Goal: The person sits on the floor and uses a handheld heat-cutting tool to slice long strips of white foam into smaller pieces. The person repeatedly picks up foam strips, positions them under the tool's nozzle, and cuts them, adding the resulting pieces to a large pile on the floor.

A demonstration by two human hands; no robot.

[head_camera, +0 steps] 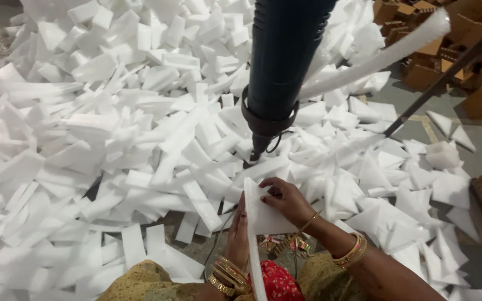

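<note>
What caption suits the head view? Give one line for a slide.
Both hands, left hand and right hand, hold a white foam piece under a dark hanging heat tool, amid scattered white foam offcuts.

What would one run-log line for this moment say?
left hand: on foam piece | right hand: holds foam piece | heat gun: above, nozzle down | around: foam strips

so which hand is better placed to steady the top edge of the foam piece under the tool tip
Right. The right hand already grips the white foam piece near its top, close to the dark tool. The left hand supports it lower down.
</note>
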